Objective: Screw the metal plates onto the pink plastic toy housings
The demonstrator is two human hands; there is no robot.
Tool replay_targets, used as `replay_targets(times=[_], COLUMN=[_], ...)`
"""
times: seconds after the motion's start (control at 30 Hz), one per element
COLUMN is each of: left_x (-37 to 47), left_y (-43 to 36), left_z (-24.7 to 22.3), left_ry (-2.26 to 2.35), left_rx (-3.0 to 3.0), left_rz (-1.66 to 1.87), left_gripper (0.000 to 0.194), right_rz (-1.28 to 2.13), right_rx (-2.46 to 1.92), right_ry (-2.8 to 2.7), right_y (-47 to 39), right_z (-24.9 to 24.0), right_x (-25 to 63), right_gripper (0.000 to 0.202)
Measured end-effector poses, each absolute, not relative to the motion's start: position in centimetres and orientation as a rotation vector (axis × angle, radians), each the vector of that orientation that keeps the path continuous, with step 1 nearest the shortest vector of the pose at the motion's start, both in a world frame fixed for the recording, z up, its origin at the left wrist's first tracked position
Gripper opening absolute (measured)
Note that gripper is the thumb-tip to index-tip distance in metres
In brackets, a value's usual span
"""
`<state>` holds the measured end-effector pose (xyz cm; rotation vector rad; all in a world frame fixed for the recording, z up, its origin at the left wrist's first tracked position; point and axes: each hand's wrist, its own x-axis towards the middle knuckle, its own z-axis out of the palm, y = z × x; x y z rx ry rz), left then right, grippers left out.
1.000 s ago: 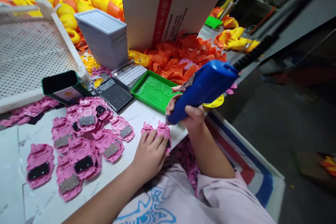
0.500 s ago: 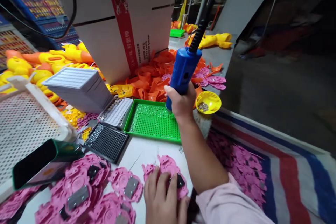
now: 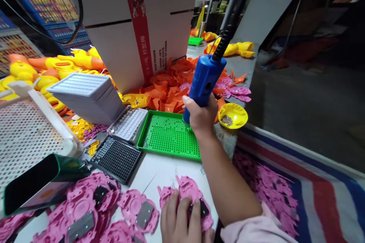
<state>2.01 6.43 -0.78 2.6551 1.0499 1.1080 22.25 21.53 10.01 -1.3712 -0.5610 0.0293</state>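
The right hand [image 3: 202,117] has its grip wrapped round a blue electric screwdriver [image 3: 207,79], held with the lower end down over the right part of a green perforated tray [image 3: 167,134]; whether the tip touches it cannot be told. The left hand [image 3: 182,222] lies over two pink plastic casings [image 3: 186,186] side by side on the white-topped counter [image 3: 149,167], near its front edge; whether its grip is closed on them is unclear. More pink casings [image 3: 82,205] are heaped to the left. A yellow bowl [image 3: 238,115] holding small metal pieces stands right of the tray.
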Motion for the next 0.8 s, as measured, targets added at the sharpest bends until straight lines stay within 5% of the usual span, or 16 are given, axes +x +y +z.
replay_targets(times=[0.8], left_x=[2.3], left_y=[5.6], left_z=[0.1], left_ry=[1.042], left_rx=[2.511], left_rz=[1.079], left_gripper=[0.028], right_rz=[-0.027], right_rx=[-1.457], right_ry=[-0.58], right_y=[22.6], right_z=[8.9], right_x=[23.1], right_gripper=[0.029])
